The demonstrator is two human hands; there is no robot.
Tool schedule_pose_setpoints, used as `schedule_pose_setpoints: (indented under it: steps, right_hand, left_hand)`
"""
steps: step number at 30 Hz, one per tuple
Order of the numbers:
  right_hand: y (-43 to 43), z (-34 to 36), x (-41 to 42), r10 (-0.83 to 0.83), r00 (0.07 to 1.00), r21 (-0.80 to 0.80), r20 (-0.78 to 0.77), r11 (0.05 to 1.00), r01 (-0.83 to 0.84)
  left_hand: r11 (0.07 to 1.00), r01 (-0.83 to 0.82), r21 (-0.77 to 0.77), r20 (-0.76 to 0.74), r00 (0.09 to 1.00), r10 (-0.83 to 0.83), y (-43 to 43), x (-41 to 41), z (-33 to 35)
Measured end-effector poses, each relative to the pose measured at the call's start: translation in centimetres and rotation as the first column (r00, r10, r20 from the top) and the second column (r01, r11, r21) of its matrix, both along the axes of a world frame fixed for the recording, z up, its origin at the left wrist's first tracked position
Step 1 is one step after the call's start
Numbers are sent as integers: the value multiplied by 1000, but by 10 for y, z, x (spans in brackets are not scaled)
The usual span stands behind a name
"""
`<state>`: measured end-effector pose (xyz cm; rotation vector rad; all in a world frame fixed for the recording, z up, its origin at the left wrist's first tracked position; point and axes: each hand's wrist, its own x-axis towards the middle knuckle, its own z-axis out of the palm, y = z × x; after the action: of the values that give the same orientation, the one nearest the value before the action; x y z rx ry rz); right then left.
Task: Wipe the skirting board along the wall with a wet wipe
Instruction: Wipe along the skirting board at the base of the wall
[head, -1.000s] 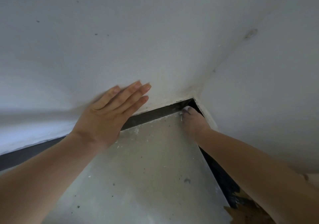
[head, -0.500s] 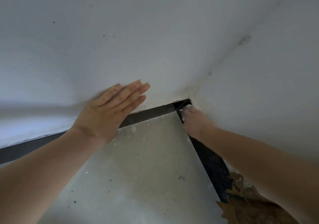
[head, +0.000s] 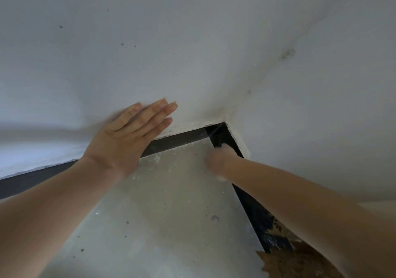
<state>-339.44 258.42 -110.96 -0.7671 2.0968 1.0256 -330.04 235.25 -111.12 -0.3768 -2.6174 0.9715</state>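
Two bare hands are seen reaching into a room corner, viewed from above. At far left, the dark skirting board is seen running along the foot of the white wall, between wall and pale speckled floor. The left hand is laid flat against the wall just above the board, fingers straight and close together, nothing held; its heel overlaps the board's upper edge. Further right, the board is met by a second dark strip at the corner, under the adjoining wall. The right hand is blurred, pressed low against that right-hand strip just short of the corner, and appears bunched into a fist. A small pale scrap, taken to be the wet wipe, is glimpsed under the fist; how the fingers close on it cannot be told. At lower right, a brown ragged patch is noted beside the board.
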Motion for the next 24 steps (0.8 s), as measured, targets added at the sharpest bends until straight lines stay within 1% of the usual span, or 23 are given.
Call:
schedule_pose_setpoints:
  steps: [1, 2, 4, 5, 6, 7, 8, 9, 10, 11, 12, 13, 14, 15, 16, 17, 18, 19, 20, 21, 22, 23, 24]
  right_hand:
    - [0, -8, -11, 9, 996, -52, -94, 999, -14]
    - [4, -15, -22, 40, 987, -72, -155, 996, -51]
    - [21, -19, -31, 192, 944, -20, -269, 979, -205]
    - [28, -21, -31, 233, 932, 23, -279, 971, -236]
    - [31, -24, -25, 244, 935, 66, -259, 970, -234]
    - [32, -23, -14, 193, 950, 63, -245, 981, -183]
    - [31, -21, -4, 89, 973, 14, -211, 996, -87]
    - [28, -17, 7, -32, 994, -20, -107, 999, 30]
    - [24, -10, 15, -138, 990, -27, 15, 990, 138]
    - [22, -2, 22, -192, 975, 5, 112, 981, 192]
    - [20, 8, 26, -225, 963, 48, 145, 974, 220]
    - [19, 11, 25, -210, 965, 77, 158, 977, 200]
    - [15, 13, 20, -159, 979, 53, 125, 987, 154]
    - [12, 11, 13, -73, 996, 17, 49, 997, 72]
    - [7, 10, 4, 15, 998, -24, -64, 1000, -16]
    - [9, 2, -5, 112, 977, -79, -180, 989, -128]
    - [13, -5, -14, 219, 942, -98, -253, 963, -250]
    - [18, -10, -22, 306, 904, -97, -298, 932, -348]
    - [24, -13, -27, 372, 869, -59, -326, 910, -411]
    - [32, -18, -31, 405, 846, -39, -348, 895, -445]
    - [37, -23, -32, 397, 849, -64, -349, 894, -444]
    - [41, -24, -29, 408, 844, -50, -349, 891, -452]
    - [44, -27, -22, 384, 867, -43, -318, 908, -417]
  left_hand:
    - [1000, -3, -6, 7, 1000, 3, 1, 0, 0]
    - [1000, -9, -12, 21, 1000, 10, 1, 1, -1]
    - [999, -30, -21, 60, 998, 31, 1, 1, 0]
    - [999, -35, -22, 69, 997, 36, 1, 1, 1]
    - [999, -32, -20, 71, 997, 33, 1, 0, 2]
    - [999, -25, -20, 70, 997, 27, 1, 0, 2]
    - [1000, -21, -22, 67, 998, 22, 1, 0, 1]
    - [1000, -18, -22, 61, 998, 19, 0, 0, 0]
    - [1000, -16, -18, 56, 998, 17, -1, 1, -1]
    - [1000, -14, -6, 55, 998, 14, -1, 1, -1]
    - [1000, -8, 7, 52, 999, 8, -2, 0, 0]
    - [1000, -4, 18, 44, 999, 3, -2, -1, -1]
    - [1000, -8, 22, 45, 999, 7, -3, -1, -1]
    - [1000, -15, 25, 54, 998, 14, -3, 0, -1]
    - [999, -20, 28, 60, 998, 18, -2, 0, -1]
    - [999, -25, 29, 56, 998, 23, -2, 0, 0]
    - [999, -29, 24, 49, 998, 28, -1, 0, 0]
    - [1000, -29, 14, 48, 998, 28, -1, 0, 1]
    - [1000, -24, 6, 51, 998, 24, -1, 1, 1]
    - [1000, -21, 3, 51, 998, 20, -1, 1, 2]
    - [1000, -20, -1, 49, 999, 20, -1, 1, 3]
    - [1000, -22, -6, 49, 999, 22, -2, 1, 3]
    - [1000, -22, -11, 53, 998, 23, -2, 1, 4]
